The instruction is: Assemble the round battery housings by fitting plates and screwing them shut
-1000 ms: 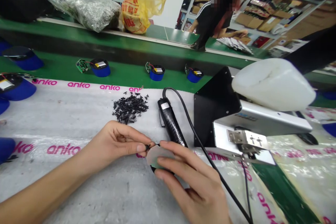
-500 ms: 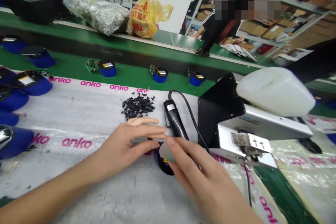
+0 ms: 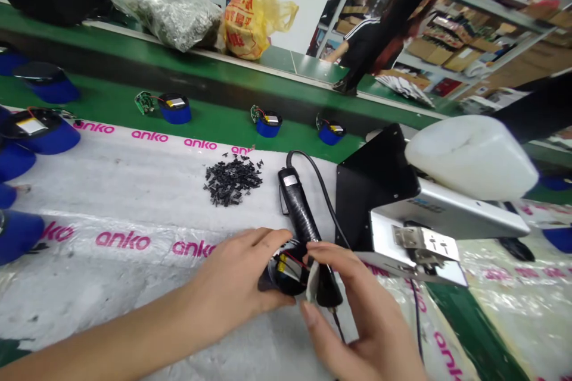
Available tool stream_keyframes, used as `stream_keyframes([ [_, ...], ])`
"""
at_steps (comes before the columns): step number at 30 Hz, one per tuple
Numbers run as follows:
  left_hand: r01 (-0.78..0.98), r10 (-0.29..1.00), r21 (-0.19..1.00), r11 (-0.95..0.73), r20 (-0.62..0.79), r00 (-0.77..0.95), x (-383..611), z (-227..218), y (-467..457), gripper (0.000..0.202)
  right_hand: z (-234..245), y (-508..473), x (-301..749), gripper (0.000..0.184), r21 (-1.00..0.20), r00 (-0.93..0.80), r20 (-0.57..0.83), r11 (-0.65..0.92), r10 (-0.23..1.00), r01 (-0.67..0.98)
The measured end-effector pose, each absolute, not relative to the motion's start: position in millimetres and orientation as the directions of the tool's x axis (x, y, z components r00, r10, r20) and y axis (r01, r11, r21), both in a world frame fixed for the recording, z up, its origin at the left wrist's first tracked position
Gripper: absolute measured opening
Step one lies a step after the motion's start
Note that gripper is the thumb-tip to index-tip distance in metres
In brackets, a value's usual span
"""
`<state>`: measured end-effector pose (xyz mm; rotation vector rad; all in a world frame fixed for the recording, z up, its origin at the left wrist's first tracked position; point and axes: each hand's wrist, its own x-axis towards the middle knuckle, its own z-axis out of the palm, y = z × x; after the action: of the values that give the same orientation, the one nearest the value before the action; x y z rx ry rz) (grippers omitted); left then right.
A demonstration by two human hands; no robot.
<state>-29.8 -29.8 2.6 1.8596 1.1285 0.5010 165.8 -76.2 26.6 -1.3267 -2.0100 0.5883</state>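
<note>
My left hand (image 3: 241, 268) is wrapped around a small round device housing (image 3: 290, 283), dark outside, with a yellow-edged battery and thin wires inside. Just right of it, my right hand (image 3: 357, 303) pinches a thin pale piece (image 3: 313, 283) between thumb and fingers. That piece stands nearly edge-on beside the housing; its exact kind cannot be made out. Behind and partly under the right fingers lies a black corded electric screwdriver (image 3: 300, 205), its bit pointing toward me. A pile of small black plastic parts (image 3: 232, 180) sits beyond the left hand.
Several blue round housings stand at left (image 3: 44, 131), and more with green boards (image 3: 176, 108) line the green belt (image 3: 214, 113). At right is a silver and black machine (image 3: 465, 208) with a white plastic container (image 3: 473, 155). Bags (image 3: 248, 21) and a person's arm (image 3: 361, 41) are farther back.
My left hand has moved right and down and closed around the housing. My right hand has shifted slightly right, turning the pale piece edge-on and uncovering the battery.
</note>
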Motion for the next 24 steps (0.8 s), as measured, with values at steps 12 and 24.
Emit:
stream_keyframes([
  [12,-0.141,0.682,0.790,0.597,-0.407,0.607,-39,1,-37,0.054,9,-86,159,0.037,-0.807,-0.166,0.295,0.339,0.941,0.484],
  [24,-0.012,0.767,0.845,0.535,-0.480,0.425,-13,11,-36,0.024,14,-90,157,0.034,-0.579,-0.247,0.371,0.431,0.895,0.692],
])
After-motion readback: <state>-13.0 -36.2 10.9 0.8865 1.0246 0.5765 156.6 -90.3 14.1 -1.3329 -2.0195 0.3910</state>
